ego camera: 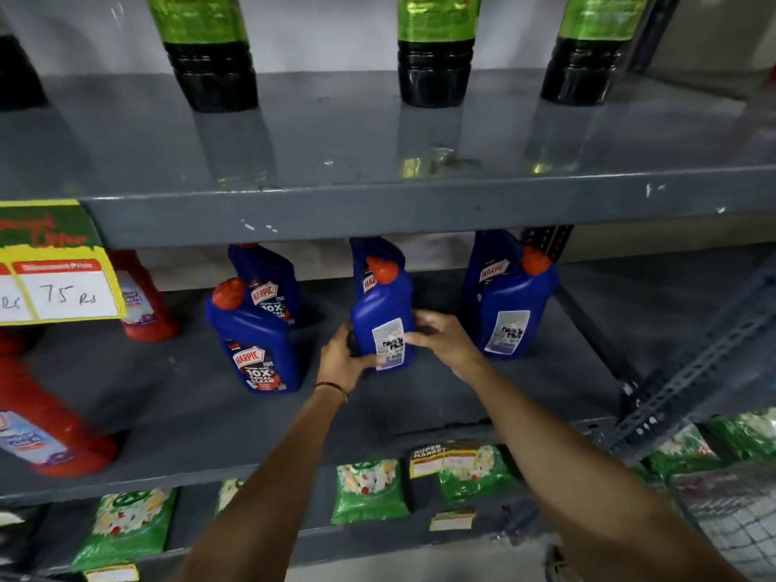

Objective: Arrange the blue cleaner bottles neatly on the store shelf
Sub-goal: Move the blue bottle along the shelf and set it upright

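Both hands are on the middle blue bottle [380, 325]; the left hand [342, 361] cups its lower left side with fingers curled round the base, the right hand [436, 336] presses against its right flank with fingertips on the white back label, so the grip is clamped on that bottle from both sides; it stands upright on the grey middle shelf [420, 396], red cap at the top, back label facing out, which looks to me like the wrong way round; another blue bottle stands just behind it; to the left, a pair of blue bottles, the front one [256, 346] showing its brand label properly; to the right, the right-hand blue bottle [510, 308] also shows its back label, with one more tucked behind; so I'd say the job is partway, three rough columns formed but two fronts turned backwards and the spacing uneven; both forearms reach straight in from below, wrists angled inward toward each other, a thin bangle on the left wrist; red bottles [145, 304] sit off to the left beside a yellow price tag [58, 283], dark green-labelled bottles [434, 52] line the shelf above.
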Tool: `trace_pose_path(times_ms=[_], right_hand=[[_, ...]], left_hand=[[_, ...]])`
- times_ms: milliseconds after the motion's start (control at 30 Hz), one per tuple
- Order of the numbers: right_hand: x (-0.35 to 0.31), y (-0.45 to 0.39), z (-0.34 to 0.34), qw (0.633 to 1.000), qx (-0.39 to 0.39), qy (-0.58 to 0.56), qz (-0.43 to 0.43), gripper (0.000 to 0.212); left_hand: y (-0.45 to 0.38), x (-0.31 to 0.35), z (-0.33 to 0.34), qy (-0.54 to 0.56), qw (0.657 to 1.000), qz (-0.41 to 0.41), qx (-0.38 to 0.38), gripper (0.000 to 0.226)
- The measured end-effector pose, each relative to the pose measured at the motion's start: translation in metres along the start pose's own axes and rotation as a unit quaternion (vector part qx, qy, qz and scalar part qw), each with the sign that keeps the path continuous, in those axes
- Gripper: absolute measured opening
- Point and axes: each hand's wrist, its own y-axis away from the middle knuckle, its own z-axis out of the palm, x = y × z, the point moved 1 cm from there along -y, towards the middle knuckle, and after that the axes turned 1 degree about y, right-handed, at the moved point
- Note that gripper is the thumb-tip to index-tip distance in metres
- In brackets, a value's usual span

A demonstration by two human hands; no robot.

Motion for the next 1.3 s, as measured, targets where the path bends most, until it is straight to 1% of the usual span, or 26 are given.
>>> trace_pose_path(times_ms=[67, 133, 233, 267, 333, 367, 400, 433, 500, 533, 567, 667, 700, 767, 833, 867, 933, 1000, 1067, 1100, 1200, 1300], right_hand=[[-0.007, 0.0, 0.0, 0.999, 0.006, -0.033, -0.014, 0.049], [-0.014, 0.002, 0.004, 0.998, 0.009, -0.055, -0.015, 0.054], [-0.02, 0.009, 0.016, 1.0, -0.018, -0.007, 0.003, 0.069], [-0.021, 0.01, 0.02, 1.0, -0.015, 0.003, 0.003, 0.072], [-0.023, 0.009, 0.026, 1.0, 0.014, -0.006, -0.007, 0.07], [-0.023, 0.009, 0.026, 0.999, 0.027, -0.015, -0.01, 0.068], [-0.024, 0.009, 0.025, 0.999, 0.031, -0.025, -0.01, 0.065], [-0.025, 0.009, 0.021, 0.999, 0.024, -0.032, -0.009, 0.063], [-0.025, 0.01, 0.011, 0.999, -0.015, -0.044, -0.006, 0.058], [-0.026, 0.011, 0.005, 0.998, -0.039, -0.056, -0.01, 0.053], [-0.027, 0.012, 0.001, 0.995, -0.066, -0.071, -0.011, 0.047], [-0.03, 0.012, -0.008, 0.982, -0.138, -0.131, 0.002, 0.039], [-0.032, 0.012, -0.01, 0.977, -0.157, -0.147, 0.006, 0.039], [-0.034, 0.012, -0.013, 0.967, -0.19, -0.171, 0.009, 0.046], [-0.034, 0.011, -0.016, 0.959, -0.208, -0.189, 0.017, 0.06], [-0.033, 0.009, -0.018, 0.957, -0.208, -0.2, 0.023, 0.064], [-0.03, 0.006, -0.023, 0.957, -0.188, -0.218, 0.032, 0.065], [-0.025, 0.005, -0.027, 0.962, -0.156, -0.219, 0.038, 0.058], [-0.019, 0.005, -0.029, 0.968, -0.13, -0.208, 0.046, 0.047], [-0.016, 0.005, -0.028, 0.97, -0.124, -0.201, 0.05, 0.045], [-0.007, 0.005, -0.025, 0.973, -0.125, -0.182, 0.062, 0.044], [-0.002, 0.005, -0.022, 0.973, -0.122, -0.181, 0.071, 0.045]], left_hand=[[0.008, 0.004, 0.003, -0.01, 0.999, 0.017, 0.029, 0.049], [0.014, 0.007, 0.008, -0.039, 0.997, 0.034, 0.066, 0.045], [0.022, 0.016, 0.016, -0.108, 0.985, 0.052, 0.121, 0.04], [0.026, 0.02, 0.02, -0.132, 0.98, 0.065, 0.135, 0.038], [0.034, 0.026, 0.026, -0.161, 0.973, 0.092, 0.138, 0.038], [0.036, 0.027, 0.026, -0.163, 0.974, 0.1, 0.124, 0.039], [0.036, 0.027, 0.023, -0.149, 0.979, 0.103, 0.095, 0.039], [0.034, 0.027, 0.017, -0.111, 0.988, 0.097, 0.054, 0.039], [0.025, 0.023, 0.0, 0.006, 0.998, 0.04, -0.043, 0.039], [0.019, 0.023, -0.008, 0.051, 0.995, 0.005, -0.086, 0.041], [0.013, 0.02, -0.014, 0.072, 0.989, -0.028, -0.125, 0.047], [0.005, 0.021, -0.017, 0.104, 0.958, -0.095, -0.249, 0.079], [0.004, 0.022, -0.014, 0.122, 0.946, -0.108, -0.28, 0.08], [0.004, 0.025, -0.006, 0.159, 0.928, -0.11, -0.318, 0.061], [0.004, 0.027, 0.002, 0.151, 0.938, -0.091, -0.299, 0.049], [0.004, 0.027, 0.006, 0.136, 0.951, -0.079, -0.267, 0.044], [0.006, 0.027, 0.012, 0.108, 0.978, -0.058, -0.172, 0.043], [0.007, 0.026, 0.017, 0.063, 0.994, -0.05, -0.069, 0.055], [0.011, 0.026, 0.022, -0.011, 0.998, -0.061, 0.006, 0.062], [0.013, 0.026, 0.024, -0.046, 0.996, -0.066, 0.036, 0.065], [0.019, 0.023, 0.031, -0.095, 0.989, -0.082, 0.081, 0.073], [0.023, 0.022, 0.035, -0.119, 0.984, -0.095, 0.091, 0.077]])
